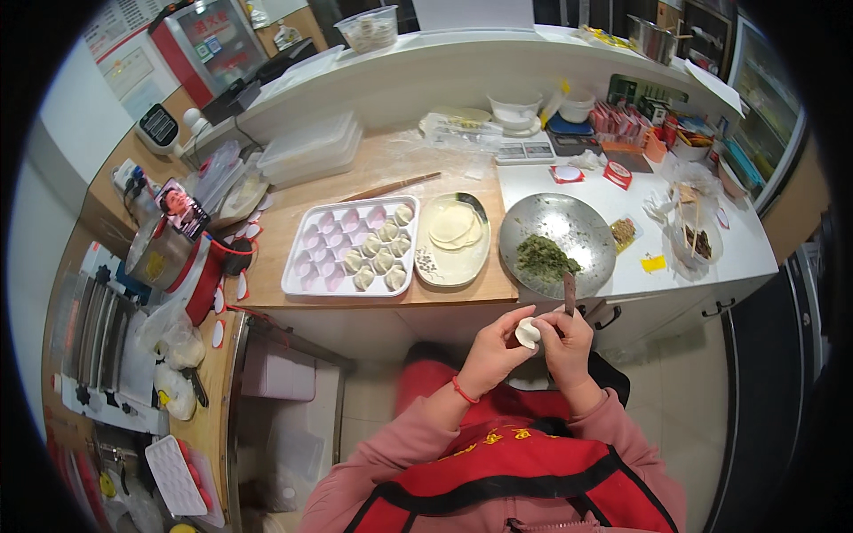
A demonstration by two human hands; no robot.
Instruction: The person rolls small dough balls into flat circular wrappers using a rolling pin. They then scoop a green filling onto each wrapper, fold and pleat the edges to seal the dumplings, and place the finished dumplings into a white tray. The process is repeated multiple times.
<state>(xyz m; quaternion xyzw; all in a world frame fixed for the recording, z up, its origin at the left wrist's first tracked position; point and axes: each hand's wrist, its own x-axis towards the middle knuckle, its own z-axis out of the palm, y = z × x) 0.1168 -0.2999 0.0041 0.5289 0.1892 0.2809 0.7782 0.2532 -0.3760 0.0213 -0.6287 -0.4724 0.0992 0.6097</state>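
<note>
A folded dough dumpling [528, 332] is pinched between the fingers of my left hand [496, 346] and my right hand [563, 343], just off the counter's front edge. My right hand also keeps hold of a flat spatula [570, 293], its blade pointing up towards the filling. Chopped green filling [543, 258] lies in a wide metal bowl [596, 230]. Left of the bowl, round dough wrappers [454, 225] are stacked on an oval plate [443, 274]. A white compartment tray [291, 270] holds several finished dumplings [383, 260] in its right-hand compartments.
A wooden rolling pin [393, 186] lies behind the tray. Plastic containers [310, 150] are stacked at the back left. A phone [181, 208] stands by a metal pot [148, 256]. Kitchen scales [526, 151] and a plastic tub with chopsticks [696, 243] are on the white counter.
</note>
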